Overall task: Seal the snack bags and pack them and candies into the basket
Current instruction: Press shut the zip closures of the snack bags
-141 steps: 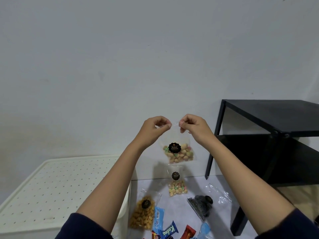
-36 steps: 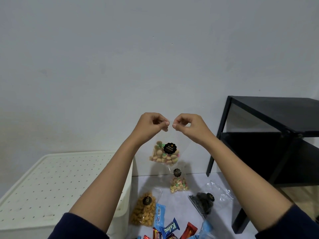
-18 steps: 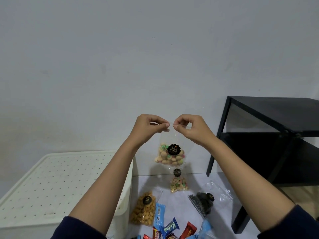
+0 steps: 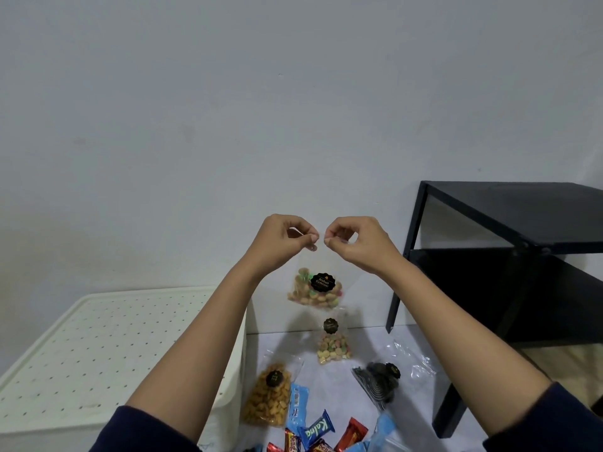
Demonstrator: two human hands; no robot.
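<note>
- The clear bag of coloured biscuits (image 4: 316, 290) hangs in mid-air in front of the wall. Its black label faces me and the contents have sagged to the bottom.
- My left hand (image 4: 280, 241) and right hand (image 4: 354, 241) each pinch its top edge between thumb and fingertips, close together.
- I judge this to be the sealing step. The film is too clear for me to tell whether the mouth is closed.
- The next move calls for running the pinch along the whole edge, then lowering the bag.
- Below lie a second biscuit bag (image 4: 332, 349), a yellow cracker bag (image 4: 269, 398), a dark snack bag (image 4: 378, 383) and wrapped candies (image 4: 319, 432), none yet packed.
- The white perforated bin (image 4: 98, 347) on the left may be the basket.
</note>
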